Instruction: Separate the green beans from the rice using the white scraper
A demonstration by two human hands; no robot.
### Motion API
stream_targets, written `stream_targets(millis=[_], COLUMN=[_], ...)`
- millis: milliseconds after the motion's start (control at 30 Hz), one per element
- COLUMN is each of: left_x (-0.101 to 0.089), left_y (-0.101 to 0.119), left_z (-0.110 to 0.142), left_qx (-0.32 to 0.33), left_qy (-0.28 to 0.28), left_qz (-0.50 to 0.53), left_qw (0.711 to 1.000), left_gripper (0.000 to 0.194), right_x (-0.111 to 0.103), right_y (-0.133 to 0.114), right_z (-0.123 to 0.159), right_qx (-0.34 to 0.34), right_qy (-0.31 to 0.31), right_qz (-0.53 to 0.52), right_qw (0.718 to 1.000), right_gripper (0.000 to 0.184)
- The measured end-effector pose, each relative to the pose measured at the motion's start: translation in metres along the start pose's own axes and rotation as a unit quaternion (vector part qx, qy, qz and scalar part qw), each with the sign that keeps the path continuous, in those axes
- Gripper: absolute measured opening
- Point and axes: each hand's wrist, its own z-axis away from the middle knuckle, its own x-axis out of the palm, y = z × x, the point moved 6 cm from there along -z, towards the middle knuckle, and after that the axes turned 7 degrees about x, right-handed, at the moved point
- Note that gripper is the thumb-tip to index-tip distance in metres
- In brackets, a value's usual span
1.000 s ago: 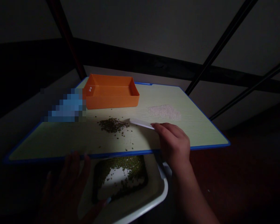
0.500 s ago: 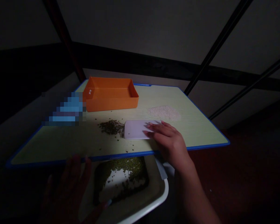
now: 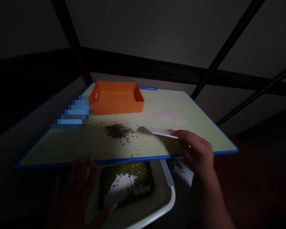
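My right hand (image 3: 195, 152) grips a thin white card (image 3: 157, 131) by its near end, edge-on just above the pale green board (image 3: 85, 144). The card's far end lies a little to the right of a small heap of dark green beans (image 3: 118, 130). A patch of white rice (image 3: 169, 117) lies beyond the card. My left hand (image 3: 72, 190) holds the rim of a white tray (image 3: 157, 203) below the board's front edge. The tray holds many green beans (image 3: 133, 176).
An orange box (image 3: 116, 101) stands at the back left of the board. A blurred blue patch (image 3: 72, 114) lies to its left. Stray beans dot the board near its blue front edge. Dark bars cross the wall behind.
The white card lay flat beside the bean heap half a second ago; now it is tipped edge-on and drawn back to the right. My view has shifted slightly.
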Motion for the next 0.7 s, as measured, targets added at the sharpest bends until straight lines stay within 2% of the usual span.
stream_targets(millis=[67, 133, 267, 367, 433, 500, 700], left_x=[0.004, 0.006, 0.000, -0.005, -0.003, 0.001, 0.022], left_y=[-0.003, -0.005, -0.001, 0.001, -0.003, -0.008, -0.028], left_z=[0.002, 0.003, 0.000, -0.001, -0.001, 0.000, -0.002], left_qx=[0.020, 0.023, 0.033, 0.018, -0.012, -0.030, -0.005], left_qy=[0.004, 0.009, 0.013, 0.014, 0.014, 0.019, -0.034], left_qz=[-0.011, -0.010, -0.007, 0.030, 0.044, 0.010, -0.002], left_qw=[1.000, 1.000, 0.999, 0.999, 0.999, 0.999, 0.999], left_gripper=[0.084, 0.083, 0.080, 0.067, 0.061, 0.062, 0.073], right_x=[0.002, 0.009, 0.033, 0.045, 0.045, 0.041, 0.019], right_y=[0.003, 0.004, 0.005, 0.007, 0.007, 0.008, 0.013], right_z=[-0.012, -0.027, -0.053, -0.060, -0.059, -0.054, -0.029], right_qx=[0.027, 0.036, 0.024, 0.016, 0.007, -0.004, -0.032], right_qy=[0.016, 0.005, -0.072, -0.116, -0.127, -0.139, -0.149], right_qz=[0.013, 0.024, 0.008, -0.019, -0.033, -0.049, -0.086], right_qw=[0.999, 0.999, 0.997, 0.993, 0.991, 0.989, 0.984], right_gripper=[0.026, 0.024, 0.026, 0.028, 0.030, 0.030, 0.025])
